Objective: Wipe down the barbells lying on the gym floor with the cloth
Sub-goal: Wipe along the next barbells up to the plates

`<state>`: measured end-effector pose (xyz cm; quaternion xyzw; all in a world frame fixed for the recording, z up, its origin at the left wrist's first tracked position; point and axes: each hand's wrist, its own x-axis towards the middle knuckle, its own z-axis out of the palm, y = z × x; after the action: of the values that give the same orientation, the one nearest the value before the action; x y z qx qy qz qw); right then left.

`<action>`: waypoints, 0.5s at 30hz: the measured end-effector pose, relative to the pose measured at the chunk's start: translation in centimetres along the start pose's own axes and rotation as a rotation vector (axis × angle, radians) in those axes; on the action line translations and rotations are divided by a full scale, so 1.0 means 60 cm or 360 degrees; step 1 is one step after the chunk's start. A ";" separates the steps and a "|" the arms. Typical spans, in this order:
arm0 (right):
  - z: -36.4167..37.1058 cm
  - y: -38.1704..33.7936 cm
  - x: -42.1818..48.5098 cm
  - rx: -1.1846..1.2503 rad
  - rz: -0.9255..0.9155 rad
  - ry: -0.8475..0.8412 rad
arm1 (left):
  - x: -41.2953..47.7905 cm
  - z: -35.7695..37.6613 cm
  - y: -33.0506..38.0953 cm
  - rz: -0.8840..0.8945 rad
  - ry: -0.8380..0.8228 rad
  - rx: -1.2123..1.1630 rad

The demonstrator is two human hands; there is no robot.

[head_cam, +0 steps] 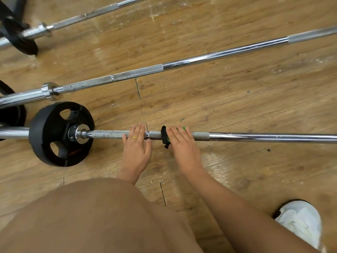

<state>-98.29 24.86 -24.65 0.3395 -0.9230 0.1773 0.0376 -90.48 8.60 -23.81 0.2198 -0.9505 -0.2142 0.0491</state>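
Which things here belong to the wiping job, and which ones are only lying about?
For the job: cloth under the right hand; left hand; nearest barbell; middle barbell; far barbell.
Only lying about: black plate; white shoe.

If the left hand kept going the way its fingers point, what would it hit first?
Past the near barbell it rests on, the left hand would likely reach the middle barbell first; only floor lies between.
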 end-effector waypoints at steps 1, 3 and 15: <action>-0.002 0.016 -0.006 -0.0018 -0.0033 0.0023 | -0.002 0.000 0.000 0.0005 0.0007 -0.0002; -0.006 0.036 -0.018 -0.0053 -0.0003 0.0080 | -0.007 0.001 -0.002 0.0017 0.0024 -0.0001; -0.012 0.020 -0.062 -0.0014 0.0203 0.0138 | -0.045 0.016 -0.015 0.0047 0.0096 -0.0007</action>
<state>-96.26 28.22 -25.07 0.2719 -0.9410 0.1899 0.0678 -87.87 9.44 -25.08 0.2121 -0.9512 -0.2088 0.0815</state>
